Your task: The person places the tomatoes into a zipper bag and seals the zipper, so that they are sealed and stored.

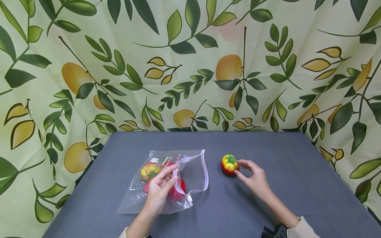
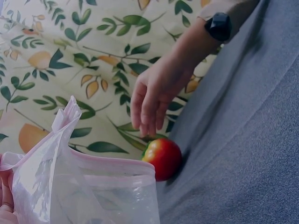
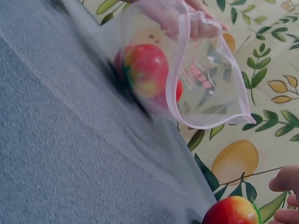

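My left hand (image 1: 157, 193) pinches the lilac zip edge of a clear zip bag (image 1: 206, 173), holding its mouth agape toward the right. Inside the bag lie a yellow-and-red toy fruit (image 1: 148, 171) and several red pieces, partly covered by the hand. A small red-and-yellow toy tomato (image 1: 228, 167) with a green leafy top sits on the table, right of the bag. My right hand (image 1: 256, 180) is at the tomato's right side, thumb and fingers spread apart. In the left wrist view the right hand's fingers (image 2: 148, 112) hang just above the tomato (image 2: 166, 158).
The table (image 1: 268, 148) has a dark grey cloth surface. A leaf-and-fruit patterned curtain (image 1: 190, 82) stands behind it and along both sides. A white slider (image 1: 189, 200) sits at the near corner of the bag's mouth. A black device (image 2: 218, 26) is strapped to the right wrist.
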A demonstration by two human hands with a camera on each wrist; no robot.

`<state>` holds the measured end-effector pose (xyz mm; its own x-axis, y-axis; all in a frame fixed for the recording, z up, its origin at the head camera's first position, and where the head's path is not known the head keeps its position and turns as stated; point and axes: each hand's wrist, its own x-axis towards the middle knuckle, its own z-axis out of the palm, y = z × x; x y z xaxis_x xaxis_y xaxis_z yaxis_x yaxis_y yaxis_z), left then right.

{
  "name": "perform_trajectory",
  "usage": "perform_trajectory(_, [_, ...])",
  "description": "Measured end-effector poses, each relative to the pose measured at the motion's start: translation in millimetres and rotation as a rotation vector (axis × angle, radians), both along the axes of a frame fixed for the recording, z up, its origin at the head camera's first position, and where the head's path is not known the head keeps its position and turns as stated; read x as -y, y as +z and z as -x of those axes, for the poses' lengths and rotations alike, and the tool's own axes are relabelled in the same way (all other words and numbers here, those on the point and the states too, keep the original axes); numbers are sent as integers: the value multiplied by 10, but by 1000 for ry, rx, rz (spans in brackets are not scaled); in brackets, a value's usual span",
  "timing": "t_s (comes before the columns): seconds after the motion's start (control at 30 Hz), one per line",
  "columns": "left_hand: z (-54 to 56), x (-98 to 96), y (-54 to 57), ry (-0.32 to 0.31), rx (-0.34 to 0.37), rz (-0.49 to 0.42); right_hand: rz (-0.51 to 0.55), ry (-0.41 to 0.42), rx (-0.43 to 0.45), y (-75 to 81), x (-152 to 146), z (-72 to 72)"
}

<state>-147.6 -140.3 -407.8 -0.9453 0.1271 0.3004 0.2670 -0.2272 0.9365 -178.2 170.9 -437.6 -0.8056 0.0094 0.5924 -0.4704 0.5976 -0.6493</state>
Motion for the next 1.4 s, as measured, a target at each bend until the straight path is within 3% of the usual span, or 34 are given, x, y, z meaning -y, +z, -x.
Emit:
perform_trajectory(0.23, [-3, 1, -5, 1, 6, 0, -41, -51, 54, -52, -54, 71])
perform_trajectory(0.4, [-2, 1, -9, -3, -4, -3, -39, -59, 141, -79, -88, 112])
perform_trajectory(1.17, [-13, -7, -10, 4, 33, -3, 185, 51, 560, -157, -92, 291])
perform_trajectory(1.4, [-4, -12, -13, -3, 5, -19, 213, 62, 629, -167, -74, 333])
